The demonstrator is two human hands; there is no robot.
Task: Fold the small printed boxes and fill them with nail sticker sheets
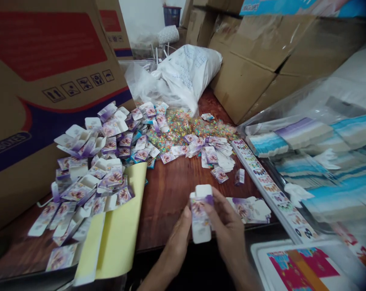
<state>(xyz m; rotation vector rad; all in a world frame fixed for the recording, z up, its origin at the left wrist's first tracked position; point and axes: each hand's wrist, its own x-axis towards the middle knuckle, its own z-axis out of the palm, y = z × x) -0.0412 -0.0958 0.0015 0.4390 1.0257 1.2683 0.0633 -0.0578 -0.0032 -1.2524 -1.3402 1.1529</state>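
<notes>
A small purple-and-white printed carton (200, 214) is upright between my two hands above the table's front edge, white flaps sticking out at its top and bottom. My left hand (177, 234) pinches its left edge. With the thumb across its front and the fingers behind, my right hand (227, 226) grips the right side. Just beyond my right hand lies a stack of flat carton blanks (251, 209). A large heap of similar cartons (110, 178), many with open flaps, is at the left, and a smaller pile (211, 151) sits farther back.
Yellow card (122, 226) lies at the front left. Small bags of coloured pieces (183, 127) are spread before a white sack (190, 72). A printed strip (269, 188) borders the right side, beside bundles of blue-striped packets (328, 161). Large cardboard boxes (49, 93) flank the table (161, 194).
</notes>
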